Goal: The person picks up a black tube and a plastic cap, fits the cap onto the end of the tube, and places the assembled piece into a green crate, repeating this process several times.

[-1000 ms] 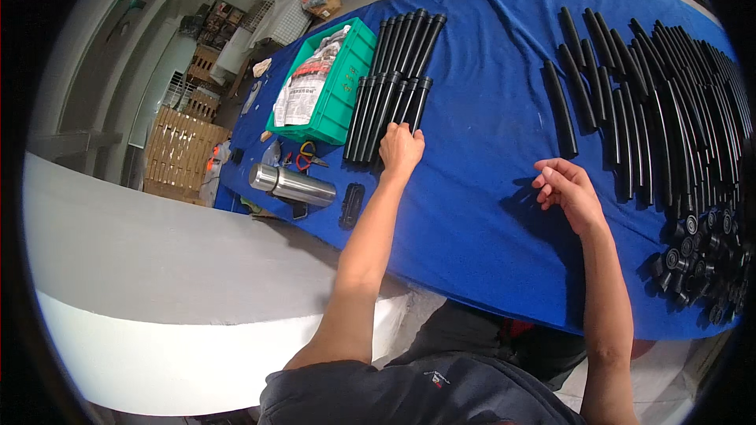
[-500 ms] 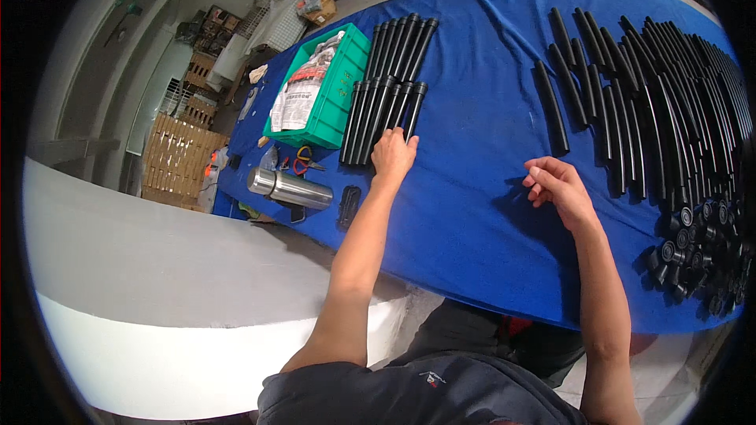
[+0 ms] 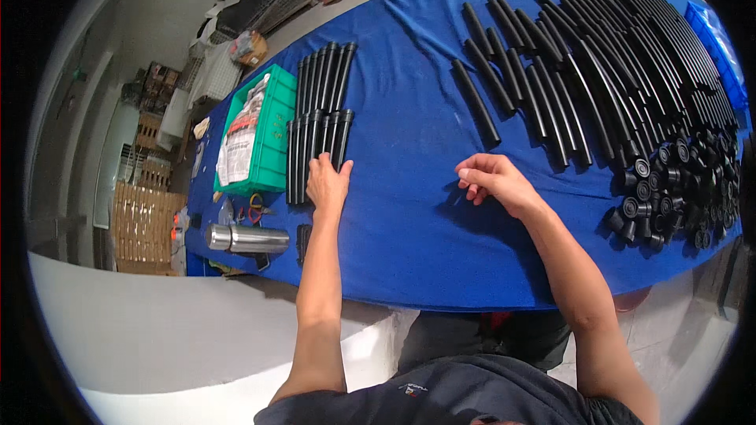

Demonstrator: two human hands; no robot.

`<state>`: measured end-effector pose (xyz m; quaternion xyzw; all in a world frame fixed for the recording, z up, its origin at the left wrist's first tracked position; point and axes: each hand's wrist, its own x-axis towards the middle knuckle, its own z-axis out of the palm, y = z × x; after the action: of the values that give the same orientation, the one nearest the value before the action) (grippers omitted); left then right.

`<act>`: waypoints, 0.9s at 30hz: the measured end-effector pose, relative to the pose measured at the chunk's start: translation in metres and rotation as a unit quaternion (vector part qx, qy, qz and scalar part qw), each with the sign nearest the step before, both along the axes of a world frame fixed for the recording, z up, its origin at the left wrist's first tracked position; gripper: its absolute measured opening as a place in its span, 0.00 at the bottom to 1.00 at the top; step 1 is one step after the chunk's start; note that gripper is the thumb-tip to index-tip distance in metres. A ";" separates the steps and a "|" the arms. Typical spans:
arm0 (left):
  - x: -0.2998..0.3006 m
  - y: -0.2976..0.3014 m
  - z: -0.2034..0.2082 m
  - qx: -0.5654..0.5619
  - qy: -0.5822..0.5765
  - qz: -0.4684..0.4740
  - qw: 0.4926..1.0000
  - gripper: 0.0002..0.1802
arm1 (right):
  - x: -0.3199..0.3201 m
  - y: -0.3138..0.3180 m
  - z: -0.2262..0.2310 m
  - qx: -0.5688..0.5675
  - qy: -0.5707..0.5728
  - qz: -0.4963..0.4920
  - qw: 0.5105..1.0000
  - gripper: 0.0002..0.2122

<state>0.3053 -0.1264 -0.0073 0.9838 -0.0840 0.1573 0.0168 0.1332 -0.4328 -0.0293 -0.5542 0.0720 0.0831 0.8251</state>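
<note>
My left hand (image 3: 327, 186) is closed over the near end of the right-hand tubes in a bundle of capped black tubes (image 3: 303, 149). Its thumb lies on the right side and its fingers on the left, hiding the gripped ends. These tubes lie in two overlapping rows, their wider capped ends pointing away from me. Above the blue cloth, my right hand (image 3: 498, 181) hovers with its fingers loosely curled and slightly apart. I see nothing in it. Beyond it lies a single black tube (image 3: 476, 102), at the edge of a large spread of plain black tubes (image 3: 622, 71).
Left of the bundle stands a green crate (image 3: 272, 134) with newspaper (image 3: 240, 142). Nearer me are a steel flask (image 3: 248, 238) and scissors (image 3: 256, 206). Black rubber end caps (image 3: 657, 197) are heaped at the right, with a blue crate (image 3: 717, 47) behind. Blue cloth (image 3: 409, 244) covers the table.
My view has swung to the right, so the table's things sit further left in the picture and the blue crate shows. My left hand stays at the bundle; my right hand still hovers, loosely curled.
</note>
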 end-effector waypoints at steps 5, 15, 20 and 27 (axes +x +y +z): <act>-0.005 -0.076 0.013 -0.157 0.025 -0.160 0.974 0.25 | -0.001 0.005 0.005 -0.018 -0.016 0.064 0.998 0.09; -0.008 -0.227 -0.010 -0.220 0.132 -0.295 0.920 0.25 | 0.000 0.001 0.001 -0.043 -0.056 0.136 0.988 0.11; -0.023 -0.243 -0.026 -0.226 0.147 -0.226 0.936 0.39 | -0.005 -0.005 0.008 -0.131 -0.049 0.214 0.967 0.12; -0.029 -0.268 0.010 -0.067 0.251 -0.166 0.951 0.43 | -0.006 -0.011 0.001 -0.152 -0.073 0.301 0.938 0.14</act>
<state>0.2763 -0.3942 0.0024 0.9602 -0.2290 -0.0950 0.1288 0.1273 -0.4436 -0.0288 -0.6736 -0.1473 0.2747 0.6701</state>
